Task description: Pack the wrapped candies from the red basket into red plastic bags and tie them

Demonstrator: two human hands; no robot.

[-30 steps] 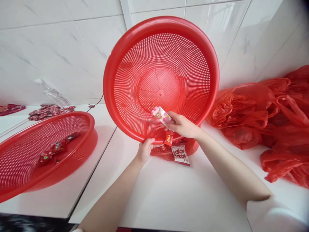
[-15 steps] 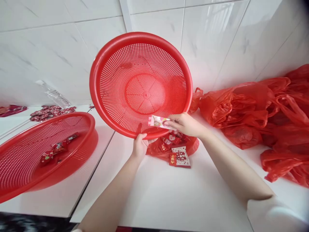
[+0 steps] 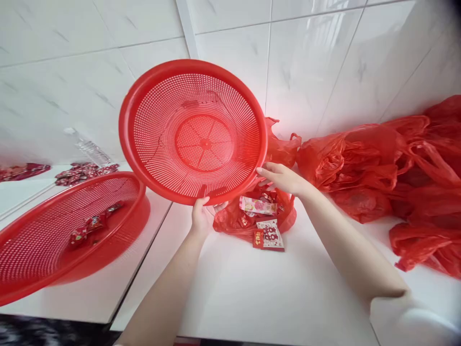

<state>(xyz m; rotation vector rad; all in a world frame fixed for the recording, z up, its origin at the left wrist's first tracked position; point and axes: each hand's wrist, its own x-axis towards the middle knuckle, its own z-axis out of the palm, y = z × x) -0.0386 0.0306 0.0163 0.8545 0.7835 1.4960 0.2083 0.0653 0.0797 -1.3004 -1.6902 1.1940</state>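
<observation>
My left hand (image 3: 202, 216) is closed on the lower rim of a red plastic colander (image 3: 205, 144), thumb over the edge. The colander is held up and tilted, its inside facing me, with nothing lying in it. My right hand (image 3: 283, 179) is at the colander's lower right rim, fingers stretched out and holding nothing; whether they touch the rim I cannot tell. Below it, a pink and white snack packet (image 3: 258, 205) lies on red packets in an opened red plastic bag (image 3: 230, 223). A red and white printed packet (image 3: 269, 234) lies at the bag's front.
On the left stands a second, tilted red colander (image 3: 118, 240) with a few small packets (image 3: 94, 223) inside. Behind it are a pile of red patterned packets (image 3: 77, 174) and a clear plastic bottle (image 3: 92, 151). Several filled red bags (image 3: 363, 163) line the tiled wall on the right.
The pink packet has left my right hand and now lies on the bag's contents. My right hand has opened at the rim. The colander has shifted left with my left hand.
</observation>
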